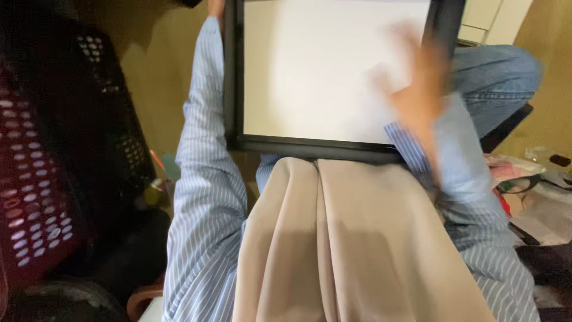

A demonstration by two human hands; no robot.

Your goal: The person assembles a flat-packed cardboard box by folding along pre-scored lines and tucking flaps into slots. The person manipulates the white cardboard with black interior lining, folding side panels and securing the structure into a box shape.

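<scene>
1. One board point(322, 77), white inside with a black frame, resting on the lap, its near edge against the tan cloth point(351, 244). Reaches up and out of the top of the picture, so no telling which way is the long one.
2. Right hand point(417, 83) over the white face of the board, near its right side. Blurry. Fingers point(405, 42) spread apart, pointing up the board, holding nothing. Touching the white or just above it: cannot tell.
3. Left hand point(215, 7) far up at the board's left edge, right beside the black frame. Mostly cut off by the top of the picture. Fingers open or closed: cannot tell.
4. Right hand nearer to the middle of the board; left hand only at its rim.
5. Two striped blue sleeves, one on each side of the board.
6. One knee in blue jeans point(500, 71) past the board's right side.
7. One black and red mesh chair point(53, 161) well off to the left.
8. One messy pile of bags and small things point(536, 185) low on the right, too mixed up to count.
</scene>
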